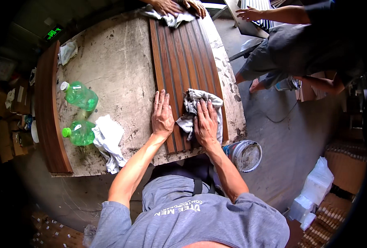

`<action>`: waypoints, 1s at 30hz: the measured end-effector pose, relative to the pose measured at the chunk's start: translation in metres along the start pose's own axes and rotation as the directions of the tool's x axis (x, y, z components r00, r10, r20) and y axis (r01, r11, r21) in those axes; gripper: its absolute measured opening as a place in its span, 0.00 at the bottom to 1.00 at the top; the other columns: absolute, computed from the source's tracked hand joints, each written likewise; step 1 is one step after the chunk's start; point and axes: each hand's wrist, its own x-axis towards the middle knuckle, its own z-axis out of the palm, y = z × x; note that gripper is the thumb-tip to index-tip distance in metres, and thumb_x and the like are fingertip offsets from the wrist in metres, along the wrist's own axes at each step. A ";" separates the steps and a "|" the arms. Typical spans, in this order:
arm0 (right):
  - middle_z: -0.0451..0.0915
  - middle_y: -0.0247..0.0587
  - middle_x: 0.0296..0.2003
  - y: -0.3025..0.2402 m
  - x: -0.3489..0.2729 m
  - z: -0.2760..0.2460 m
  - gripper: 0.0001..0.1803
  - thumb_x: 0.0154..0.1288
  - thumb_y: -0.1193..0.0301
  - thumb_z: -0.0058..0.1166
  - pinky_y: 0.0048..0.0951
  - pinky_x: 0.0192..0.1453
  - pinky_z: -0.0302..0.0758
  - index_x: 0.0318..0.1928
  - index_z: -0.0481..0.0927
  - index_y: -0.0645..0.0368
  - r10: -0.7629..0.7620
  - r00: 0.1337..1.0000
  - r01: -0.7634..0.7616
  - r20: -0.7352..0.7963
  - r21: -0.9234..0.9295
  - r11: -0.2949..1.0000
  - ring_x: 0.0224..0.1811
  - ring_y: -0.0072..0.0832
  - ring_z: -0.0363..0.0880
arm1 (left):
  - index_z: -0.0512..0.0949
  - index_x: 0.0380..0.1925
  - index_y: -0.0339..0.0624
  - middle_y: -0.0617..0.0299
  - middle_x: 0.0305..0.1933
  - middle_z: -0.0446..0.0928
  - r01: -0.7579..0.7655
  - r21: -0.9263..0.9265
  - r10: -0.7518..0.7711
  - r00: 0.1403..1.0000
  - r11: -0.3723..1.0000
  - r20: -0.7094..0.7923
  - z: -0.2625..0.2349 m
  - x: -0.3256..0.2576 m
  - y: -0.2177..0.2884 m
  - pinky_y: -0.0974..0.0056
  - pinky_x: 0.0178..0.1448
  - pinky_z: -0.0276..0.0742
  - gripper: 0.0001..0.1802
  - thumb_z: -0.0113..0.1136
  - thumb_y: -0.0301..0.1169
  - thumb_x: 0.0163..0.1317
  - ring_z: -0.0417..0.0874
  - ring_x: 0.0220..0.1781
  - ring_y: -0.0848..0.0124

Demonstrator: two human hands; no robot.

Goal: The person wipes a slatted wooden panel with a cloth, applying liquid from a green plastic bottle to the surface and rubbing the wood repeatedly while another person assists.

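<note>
Under the right hand (206, 124), a crumpled grey-white rag (195, 103).

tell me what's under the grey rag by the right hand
The grey rag lies on the brown grooved panel, pressed down by the right hand. The grooves beneath it are covered.

A small sign with glowing green characters (53, 32) hangs in the dark far left; brown cardboard boxes (3, 136) stack left of the worktop (117, 74), white plastic-wrapped packages (313, 190) lower right.
</note>
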 end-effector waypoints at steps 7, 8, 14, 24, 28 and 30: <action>0.69 0.53 0.66 0.062 0.185 0.034 0.25 0.69 0.66 0.47 0.45 0.73 0.59 0.63 0.72 0.67 -0.020 0.978 0.006 -0.208 -0.068 0.998 0.72 0.50 0.60 | 0.69 0.64 0.31 0.45 0.73 0.63 -0.001 -0.013 0.002 0.999 1.000 0.032 -0.001 0.002 0.001 0.51 0.78 0.56 0.24 0.43 0.21 0.67 0.58 0.77 0.46; 0.69 0.52 0.65 0.070 0.217 0.041 0.25 0.69 0.66 0.46 0.46 0.73 0.59 0.63 0.72 0.67 -0.001 0.975 -0.011 -0.223 -0.050 0.999 0.72 0.50 0.61 | 0.69 0.64 0.31 0.46 0.73 0.63 0.010 -0.019 -0.009 0.999 1.000 0.052 -0.001 0.002 0.001 0.50 0.78 0.55 0.24 0.42 0.20 0.67 0.57 0.77 0.46; 0.70 0.55 0.65 0.098 0.301 0.080 0.27 0.69 0.62 0.42 0.47 0.74 0.59 0.62 0.72 0.67 0.063 0.936 -0.086 -0.345 -0.051 0.995 0.70 0.54 0.63 | 0.68 0.64 0.30 0.43 0.73 0.62 -0.075 0.014 0.075 0.996 0.997 0.054 0.001 0.004 -0.003 0.47 0.78 0.54 0.23 0.41 0.23 0.70 0.58 0.76 0.43; 0.64 0.57 0.68 0.014 -0.031 -0.014 0.30 0.64 0.72 0.49 0.51 0.76 0.53 0.67 0.66 0.69 0.006 1.000 -0.005 -0.023 0.052 0.999 0.74 0.55 0.56 | 0.66 0.66 0.34 0.49 0.73 0.62 0.002 -0.019 -0.002 1.000 1.000 0.001 0.003 -0.002 -0.006 0.52 0.78 0.57 0.24 0.44 0.25 0.70 0.58 0.77 0.50; 0.63 0.55 0.70 0.012 -0.079 -0.021 0.30 0.65 0.73 0.48 0.52 0.76 0.50 0.68 0.66 0.67 0.010 0.999 -0.013 0.052 0.049 0.999 0.76 0.55 0.52 | 0.66 0.66 0.34 0.50 0.74 0.60 0.015 -0.024 -0.015 1.000 1.000 -0.001 0.001 -0.001 -0.003 0.53 0.78 0.57 0.24 0.43 0.23 0.70 0.57 0.77 0.51; 0.63 0.56 0.70 0.031 -0.041 -0.013 0.30 0.64 0.74 0.47 0.51 0.76 0.52 0.68 0.66 0.68 -0.042 0.999 0.041 0.032 0.045 0.998 0.76 0.54 0.53 | 0.66 0.66 0.34 0.49 0.74 0.60 0.003 -0.034 -0.003 1.000 0.999 0.004 -0.001 0.000 -0.002 0.53 0.78 0.57 0.24 0.43 0.23 0.69 0.57 0.77 0.51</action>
